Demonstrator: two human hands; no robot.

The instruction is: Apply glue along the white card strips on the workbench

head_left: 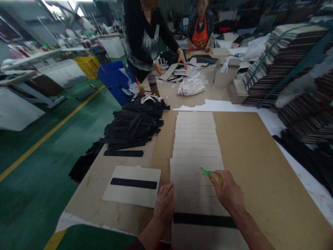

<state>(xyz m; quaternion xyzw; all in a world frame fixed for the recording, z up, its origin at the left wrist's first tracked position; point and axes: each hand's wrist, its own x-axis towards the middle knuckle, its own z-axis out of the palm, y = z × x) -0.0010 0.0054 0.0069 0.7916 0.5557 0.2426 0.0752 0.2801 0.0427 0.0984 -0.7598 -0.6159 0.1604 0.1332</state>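
At the lower right of the frame, the right hand (230, 191) is wrapped around a squeeze bottle (216, 179), its green tip (204, 171) over the pale boards (194, 163) that overlap down the middle of the table (241, 146). The left hand (165, 201) touches their left edge; I can't tell if it pinches. Squeezing too hard could make a mess, and a bump could push the boards crooked.

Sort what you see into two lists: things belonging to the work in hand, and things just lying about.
Work in hand: green-tipped bottle, held in the right hand; row of overlapping pale boards, left hand at its edge; single board bearing a black strip; probably the pile of black strips.

Apparently just lying about: plastic bag; blue bin; yellow crate; cup.
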